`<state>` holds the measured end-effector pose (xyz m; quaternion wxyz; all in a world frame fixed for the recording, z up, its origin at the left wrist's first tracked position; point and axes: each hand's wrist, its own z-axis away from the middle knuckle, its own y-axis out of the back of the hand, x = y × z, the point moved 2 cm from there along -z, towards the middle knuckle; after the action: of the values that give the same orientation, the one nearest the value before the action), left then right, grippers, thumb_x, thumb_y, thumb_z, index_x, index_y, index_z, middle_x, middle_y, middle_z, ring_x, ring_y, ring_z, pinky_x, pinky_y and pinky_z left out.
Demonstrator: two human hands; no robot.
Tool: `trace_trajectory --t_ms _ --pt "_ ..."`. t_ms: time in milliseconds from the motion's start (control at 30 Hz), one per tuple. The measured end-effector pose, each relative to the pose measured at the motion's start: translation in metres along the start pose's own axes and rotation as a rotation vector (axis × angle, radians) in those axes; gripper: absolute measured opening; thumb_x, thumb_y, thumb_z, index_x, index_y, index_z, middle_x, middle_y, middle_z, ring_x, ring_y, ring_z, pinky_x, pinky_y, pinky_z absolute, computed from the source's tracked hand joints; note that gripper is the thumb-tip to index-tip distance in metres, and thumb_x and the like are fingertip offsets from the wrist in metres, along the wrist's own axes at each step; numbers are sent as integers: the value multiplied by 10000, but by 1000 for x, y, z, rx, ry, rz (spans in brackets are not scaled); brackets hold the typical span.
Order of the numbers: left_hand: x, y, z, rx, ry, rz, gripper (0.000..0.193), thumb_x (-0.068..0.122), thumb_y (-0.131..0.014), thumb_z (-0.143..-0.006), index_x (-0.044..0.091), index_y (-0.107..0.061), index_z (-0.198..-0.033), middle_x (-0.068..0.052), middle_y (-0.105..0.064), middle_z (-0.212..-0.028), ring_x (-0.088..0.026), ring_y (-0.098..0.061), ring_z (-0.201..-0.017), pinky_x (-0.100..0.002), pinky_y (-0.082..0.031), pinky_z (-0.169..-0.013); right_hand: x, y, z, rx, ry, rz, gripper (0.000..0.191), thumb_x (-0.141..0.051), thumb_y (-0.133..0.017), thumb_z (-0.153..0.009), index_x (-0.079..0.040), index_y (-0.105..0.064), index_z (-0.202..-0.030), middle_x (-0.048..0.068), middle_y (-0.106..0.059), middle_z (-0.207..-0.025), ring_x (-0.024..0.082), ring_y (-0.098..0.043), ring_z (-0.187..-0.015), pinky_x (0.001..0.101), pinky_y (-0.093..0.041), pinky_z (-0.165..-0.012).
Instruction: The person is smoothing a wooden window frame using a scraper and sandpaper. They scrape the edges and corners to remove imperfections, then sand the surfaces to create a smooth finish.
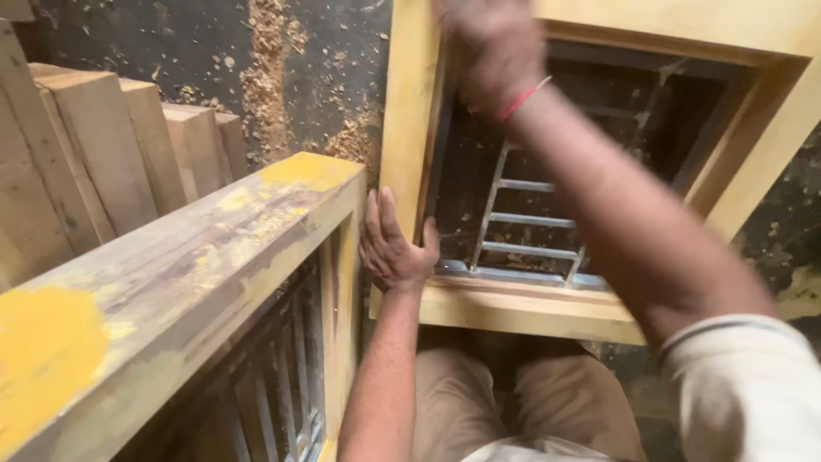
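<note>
Your left hand (395,248) lies flat, fingers spread open, gripping nothing, pressed against the yellow wooden window frame (406,128) at its lower left corner. Your right hand (492,51) is blurred at the frame's top edge (can't tell if the fingers are closed). The frame could tip if that push slips. Smooth painted wood, metal bars (526,222) inside, sawdust (265,85) on the floor.

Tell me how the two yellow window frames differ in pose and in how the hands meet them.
The frame on the floor lies flat, its grille seen from above; the near frame stands upright on edge, bars showing below. The left hand presses the flat frame's side and the blurred right hand is over its top corner; neither touches the near one. Both are yellow-painted wood with metal bars.
</note>
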<state>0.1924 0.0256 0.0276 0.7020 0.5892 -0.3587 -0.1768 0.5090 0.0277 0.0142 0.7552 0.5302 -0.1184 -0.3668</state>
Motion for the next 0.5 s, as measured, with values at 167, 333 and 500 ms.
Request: trace_trajectory --t_ms 167,333,500 --pt "5 13 -1 27 -1 112 926 552 -748 -885 161 -274 -1578 -164 -470 -1520 -372 -539 -1352 -531 -468 -1076 -98 -33 141 382 579 -194 572 -242 -720 -852 -268 -571 -1403 0 -561 -1484 249 -673 -1295 590 -569 -1017" --pt "6 10 13 11 46 93 835 545 -680 -940 165 -301 -1580 -159 -482 -1555 -380 -528 -1391 -540 -455 -1120 -25 -33 17 -84 181 -264 465 -76 -506 -1106 -302 -470 -1511 14 -447 -1602 304 -541 -1320 546 -417 -999" --pt "4 11 -6 26 30 82 856 599 -651 -911 175 -286 -1559 -161 -497 -1527 -373 -547 -1359 -549 -451 -1091 -67 -58 102 431 454 -81 394 -205 -630 -1134 -328 -522 -1492 6 -502 -1617 269 -524 -1461 606 -179 -1210"
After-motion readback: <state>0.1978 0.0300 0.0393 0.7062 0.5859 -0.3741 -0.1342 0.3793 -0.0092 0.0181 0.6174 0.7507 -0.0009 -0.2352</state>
